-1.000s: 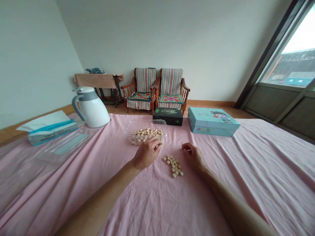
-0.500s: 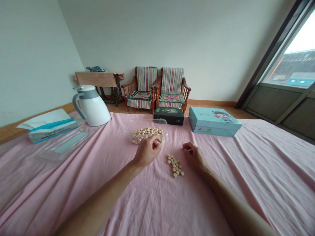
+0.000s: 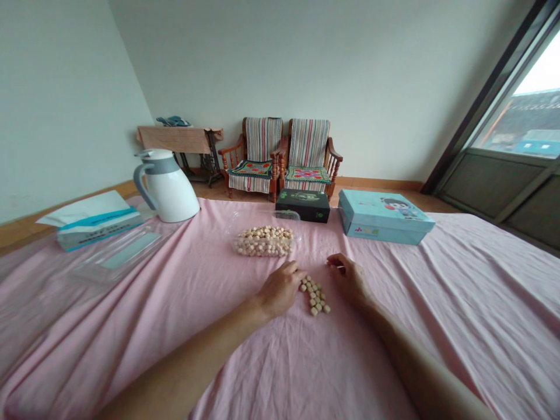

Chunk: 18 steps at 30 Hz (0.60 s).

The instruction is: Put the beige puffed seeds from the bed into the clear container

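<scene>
My left hand (image 3: 282, 287) is low over the pink cloth, fingers bent together at the upper left edge of a small group of pale cube-shaped pieces (image 3: 315, 298). Whatever is in its fingertips is hidden. To the right of these pieces my right hand (image 3: 350, 281) rests on the cloth, its fingers loosely bent with a slight gap and nothing visible in them. Beyond both hands stands a clear plastic container (image 3: 298, 228), partly filled with many more pale pieces (image 3: 265, 240).
A black box (image 3: 303, 205) and a light blue box (image 3: 385, 219) stand at the back. On the left are a white jug (image 3: 174, 192), a tissue pack (image 3: 100, 224) and a clear plastic lid (image 3: 118, 256). Two armchairs (image 3: 308, 146) stand beyond the pink cloth (image 3: 245, 356).
My left hand has come away from the container, moving toward me and right to the edge of the group of pieces. My right hand has stayed in place. The view has shifted slightly.
</scene>
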Tool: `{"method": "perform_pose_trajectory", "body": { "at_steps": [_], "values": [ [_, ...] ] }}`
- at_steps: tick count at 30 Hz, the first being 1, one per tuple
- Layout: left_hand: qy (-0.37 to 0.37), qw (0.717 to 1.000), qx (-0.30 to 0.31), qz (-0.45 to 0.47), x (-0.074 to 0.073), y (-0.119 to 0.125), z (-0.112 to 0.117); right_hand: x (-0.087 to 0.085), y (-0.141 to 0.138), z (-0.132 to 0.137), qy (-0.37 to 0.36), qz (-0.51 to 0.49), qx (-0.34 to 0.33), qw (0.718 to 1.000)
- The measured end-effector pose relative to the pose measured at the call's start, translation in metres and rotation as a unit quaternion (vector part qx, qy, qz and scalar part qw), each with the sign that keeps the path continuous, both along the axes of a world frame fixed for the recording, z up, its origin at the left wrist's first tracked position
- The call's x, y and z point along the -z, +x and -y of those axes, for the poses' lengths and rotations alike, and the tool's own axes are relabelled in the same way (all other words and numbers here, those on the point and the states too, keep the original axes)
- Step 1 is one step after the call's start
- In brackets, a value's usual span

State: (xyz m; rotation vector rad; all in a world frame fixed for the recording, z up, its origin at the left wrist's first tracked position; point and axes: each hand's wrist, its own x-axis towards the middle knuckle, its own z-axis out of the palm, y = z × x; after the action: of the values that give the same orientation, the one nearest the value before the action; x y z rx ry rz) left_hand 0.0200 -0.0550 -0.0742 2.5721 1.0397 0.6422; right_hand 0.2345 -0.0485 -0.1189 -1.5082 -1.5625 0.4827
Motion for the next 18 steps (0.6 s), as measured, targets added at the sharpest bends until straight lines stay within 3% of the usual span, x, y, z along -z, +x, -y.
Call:
{"method": "perform_pose_trajectory", "body": {
  "at_steps": [3, 6, 8, 12, 15, 18],
  "values": [
    [0.009, 1.0, -0.003, 0.012, 0.001, 0.001, 0.001, 0.001, 0.001, -0.001, 0.003, 0.0, -0.003, 1.0],
    [0.024, 0.998, -0.025, 0.057, -0.012, -0.003, -0.001, 0.001, 0.001, 0.0, 0.004, 0.002, -0.006, 1.0],
    [0.053, 0.988, -0.08, 0.125, -0.025, -0.007, -0.005, 0.001, 0.002, 0.0, 0.006, 0.003, -0.006, 1.0],
    [0.123, 0.938, -0.192, 0.263, -0.043, -0.02, -0.015, 0.001, 0.002, 0.0, 0.006, 0.004, -0.008, 1.0],
    [0.144, 0.945, -0.165, 0.243, -0.041, -0.023, -0.015, 0.001, 0.001, 0.0, 0.006, 0.006, -0.007, 1.0],
    [0.092, 0.984, -0.056, 0.14, -0.031, -0.017, -0.007, -0.001, 0.001, 0.001, 0.008, 0.009, -0.004, 1.0]
  ]
}}
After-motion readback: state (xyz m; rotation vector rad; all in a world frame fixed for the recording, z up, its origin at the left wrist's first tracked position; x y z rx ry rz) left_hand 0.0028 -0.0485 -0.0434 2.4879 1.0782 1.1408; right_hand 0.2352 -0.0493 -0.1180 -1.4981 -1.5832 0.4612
